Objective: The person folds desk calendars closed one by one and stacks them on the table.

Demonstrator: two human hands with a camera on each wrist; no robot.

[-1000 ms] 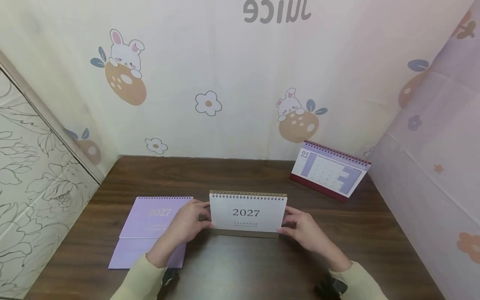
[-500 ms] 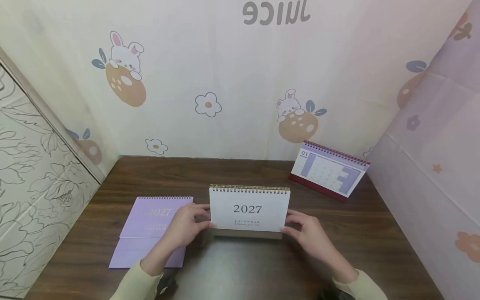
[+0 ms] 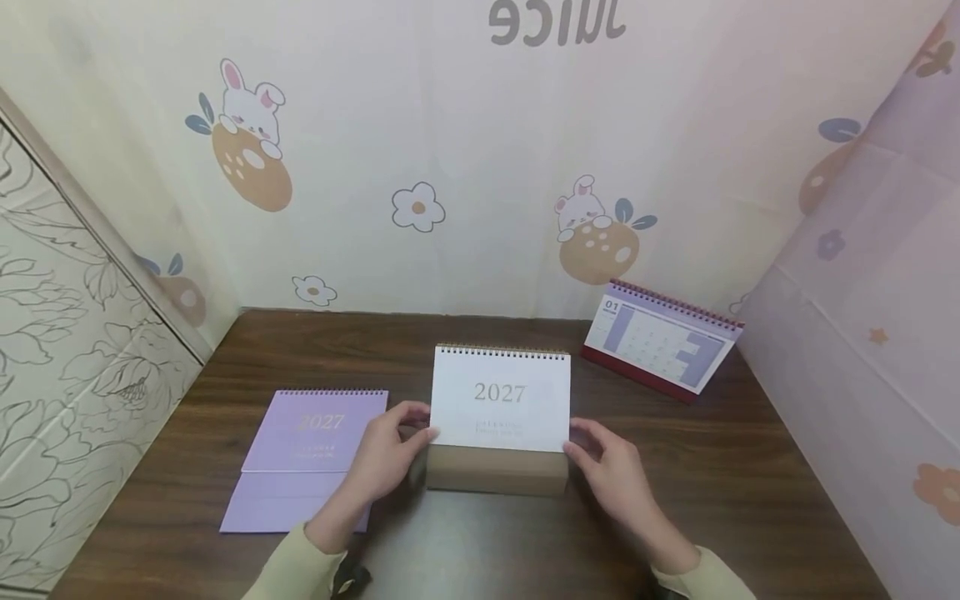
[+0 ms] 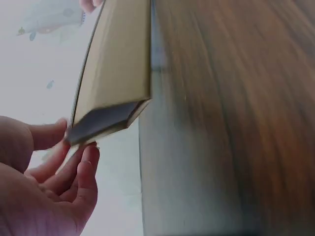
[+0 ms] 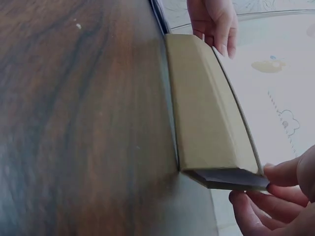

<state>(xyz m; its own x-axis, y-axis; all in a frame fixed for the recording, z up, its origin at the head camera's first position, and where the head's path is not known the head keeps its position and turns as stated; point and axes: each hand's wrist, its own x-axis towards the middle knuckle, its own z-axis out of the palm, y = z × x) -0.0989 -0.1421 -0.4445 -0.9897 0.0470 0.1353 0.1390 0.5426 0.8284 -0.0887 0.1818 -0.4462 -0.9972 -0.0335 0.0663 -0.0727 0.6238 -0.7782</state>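
Note:
A white desk calendar (image 3: 499, 408) printed "2027" stands at the middle of the table, its face leaning back and its spiral binding along the top. Its kraft-brown base (image 3: 497, 469) shows below the white page; both wrist views show this base (image 4: 118, 59) as a folded board, hollow at the end. At the calendar's left edge my left hand (image 3: 384, 454) pinches it between thumb and fingers. My right hand (image 3: 617, 473) pinches the opposite edge the same way, thumb in front and fingers behind (image 5: 280, 206).
A lilac 2027 calendar (image 3: 296, 492) lies on the wooden table (image 3: 480, 550) beside my left forearm. Another calendar (image 3: 660, 342), with a dark red base and a month page, stands at the back right. A patterned curtain (image 3: 480, 267) hangs behind the table.
The white calendar's top has moved up and back in the head view, and much more of its brown base now shows. Both hands have kept their grip and shifted with it.

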